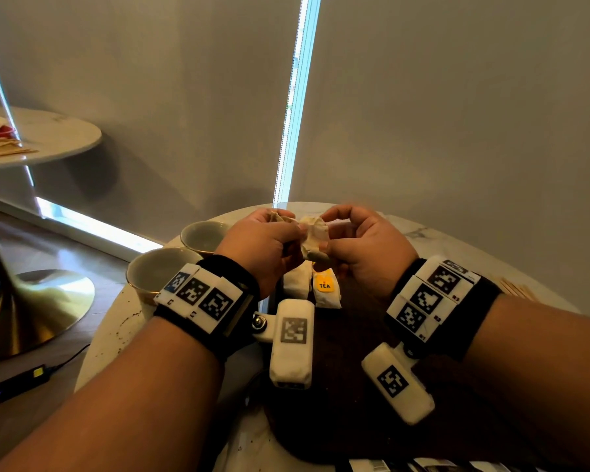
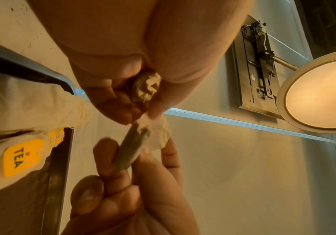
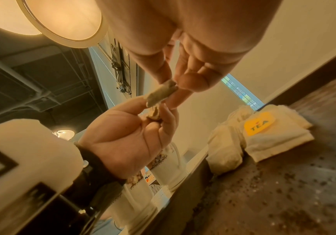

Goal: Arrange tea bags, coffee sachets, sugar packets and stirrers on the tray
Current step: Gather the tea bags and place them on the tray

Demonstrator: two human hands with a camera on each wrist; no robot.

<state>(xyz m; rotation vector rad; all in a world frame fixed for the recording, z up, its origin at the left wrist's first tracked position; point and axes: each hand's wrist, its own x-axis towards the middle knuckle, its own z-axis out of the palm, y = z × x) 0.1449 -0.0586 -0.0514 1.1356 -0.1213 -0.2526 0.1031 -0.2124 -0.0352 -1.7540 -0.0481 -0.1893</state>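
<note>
Both hands are raised over the dark tray and hold one crumpled pale tea bag between them. My left hand pinches its left end with thumb and fingers. A second crumpled pale wad sits tucked in that palm. My right hand pinches the bag's right end between thumb and fingertips. Two tea bags lie side by side at the tray's far end: a plain one and one with a yellow TEA tag.
Two empty cups stand left of the tray on the round marble table. Wooden stirrers lie at the right, sachets at the near edge. Tea crumbs dot the tray floor. A second table stands far left.
</note>
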